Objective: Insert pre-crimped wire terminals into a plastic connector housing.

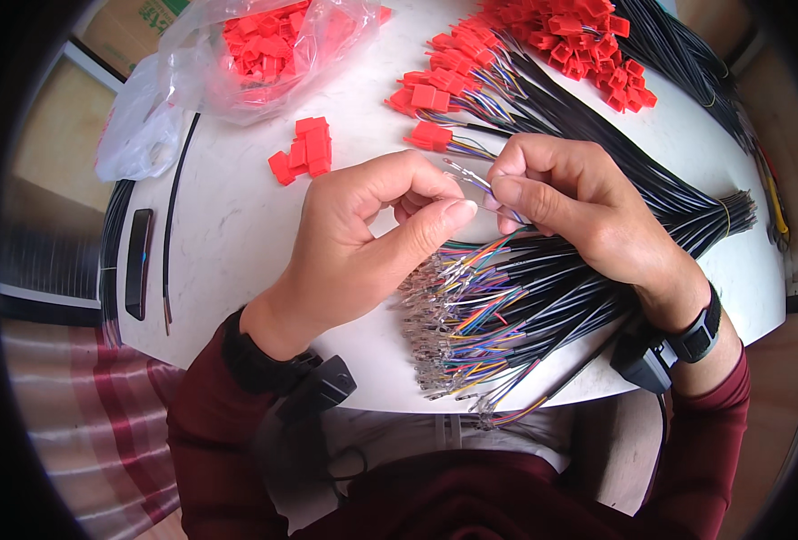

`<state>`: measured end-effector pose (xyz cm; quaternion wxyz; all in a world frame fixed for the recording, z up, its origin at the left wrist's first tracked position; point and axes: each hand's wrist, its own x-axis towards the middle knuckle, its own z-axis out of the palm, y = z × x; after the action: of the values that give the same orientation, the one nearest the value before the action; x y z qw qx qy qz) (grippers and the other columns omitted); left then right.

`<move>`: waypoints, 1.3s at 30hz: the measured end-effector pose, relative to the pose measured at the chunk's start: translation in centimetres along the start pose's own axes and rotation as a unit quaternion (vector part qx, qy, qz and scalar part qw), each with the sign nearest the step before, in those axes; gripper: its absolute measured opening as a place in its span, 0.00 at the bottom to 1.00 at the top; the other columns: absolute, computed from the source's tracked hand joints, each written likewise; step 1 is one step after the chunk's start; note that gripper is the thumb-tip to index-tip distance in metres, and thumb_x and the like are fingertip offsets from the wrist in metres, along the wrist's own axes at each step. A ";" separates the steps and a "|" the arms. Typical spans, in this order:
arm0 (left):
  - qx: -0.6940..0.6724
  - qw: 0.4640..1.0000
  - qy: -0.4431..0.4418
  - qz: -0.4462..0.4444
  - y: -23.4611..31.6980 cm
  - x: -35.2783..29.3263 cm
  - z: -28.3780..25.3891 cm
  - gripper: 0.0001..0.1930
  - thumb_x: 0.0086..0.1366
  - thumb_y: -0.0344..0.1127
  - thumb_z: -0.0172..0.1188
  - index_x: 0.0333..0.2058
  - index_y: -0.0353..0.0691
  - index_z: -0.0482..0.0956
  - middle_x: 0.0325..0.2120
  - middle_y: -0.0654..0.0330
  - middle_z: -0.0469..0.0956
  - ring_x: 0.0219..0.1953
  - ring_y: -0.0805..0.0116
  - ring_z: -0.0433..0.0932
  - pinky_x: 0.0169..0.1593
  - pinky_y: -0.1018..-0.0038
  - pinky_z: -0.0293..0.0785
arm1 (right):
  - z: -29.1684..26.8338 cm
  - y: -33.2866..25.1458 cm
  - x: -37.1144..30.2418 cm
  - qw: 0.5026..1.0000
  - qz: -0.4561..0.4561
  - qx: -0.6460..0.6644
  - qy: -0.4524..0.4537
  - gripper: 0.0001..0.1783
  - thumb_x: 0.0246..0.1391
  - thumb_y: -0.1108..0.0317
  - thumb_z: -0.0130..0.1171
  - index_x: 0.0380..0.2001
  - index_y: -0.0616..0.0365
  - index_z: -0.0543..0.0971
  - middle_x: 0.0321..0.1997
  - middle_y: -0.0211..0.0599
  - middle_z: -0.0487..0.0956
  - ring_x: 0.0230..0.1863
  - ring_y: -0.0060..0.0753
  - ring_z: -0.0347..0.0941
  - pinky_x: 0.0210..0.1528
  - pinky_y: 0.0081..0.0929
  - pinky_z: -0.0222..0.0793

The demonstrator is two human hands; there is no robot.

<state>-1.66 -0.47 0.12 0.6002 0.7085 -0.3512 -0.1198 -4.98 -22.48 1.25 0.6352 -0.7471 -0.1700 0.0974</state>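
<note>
In front of me my right hand pinches the thin coloured wires of a cable, whose bare metal crimp terminals point up and left. My left hand has thumb and forefinger closed on what looks like one of those wires; the fingers partly hide it. Just behind the fingertips lies a red plastic connector fitted on a cable's wires. Below my hands spreads a bundle of black cables, their coloured wire ends tipped with metal terminals.
A clear bag of red connectors sits at the far left, with a few loose red connectors nearer. Cables with red connectors are heaped at the back. A dark flat case lies left; yellow-handled pliers lie at the right edge.
</note>
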 end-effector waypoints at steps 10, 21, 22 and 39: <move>0.029 0.999 -0.003 0.029 -0.6 0.2 -0.1 0.06 0.66 0.29 0.55 0.32 0.32 0.77 0.24 0.65 0.75 0.27 0.82 0.71 0.33 0.82 0.67 | 0.5 -0.1 -0.7 0.999 0.016 0.032 0.019 0.05 0.55 0.74 0.61 0.30 0.60 0.74 0.28 0.20 0.73 0.31 0.08 0.64 0.33 0.13 0.61; 0.036 0.999 -0.007 0.001 -1.0 0.3 -0.4 0.08 0.66 0.31 0.53 0.35 0.32 0.78 0.28 0.62 0.78 0.31 0.80 0.74 0.35 0.81 0.70 | 0.6 0.1 -0.4 0.998 0.004 0.035 0.057 0.03 0.57 0.74 0.58 0.31 0.62 0.75 0.29 0.20 0.72 0.31 0.09 0.65 0.34 0.13 0.62; 0.010 1.000 -0.001 -0.024 -1.0 0.3 -0.4 0.08 0.67 0.31 0.53 0.36 0.31 0.78 0.29 0.61 0.79 0.31 0.79 0.75 0.35 0.81 0.71 | 0.5 0.0 -0.3 0.998 0.002 0.029 0.057 0.03 0.57 0.74 0.57 0.30 0.62 0.75 0.28 0.20 0.72 0.31 0.09 0.66 0.34 0.12 0.63; 0.196 0.964 0.179 0.013 -1.8 0.1 -9.5 0.06 0.65 0.31 0.57 0.32 0.34 0.79 0.26 0.66 0.77 0.27 0.82 0.70 0.34 0.84 0.66 | 0.7 0.2 -0.5 0.998 0.009 0.026 0.062 0.06 0.58 0.73 0.57 0.28 0.61 0.73 0.27 0.18 0.70 0.30 0.09 0.62 0.33 0.13 0.59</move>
<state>4.65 6.81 0.87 0.5046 0.8172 -0.2642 0.0879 -5.65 -22.00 0.94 0.6632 -0.7360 -0.1215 0.0611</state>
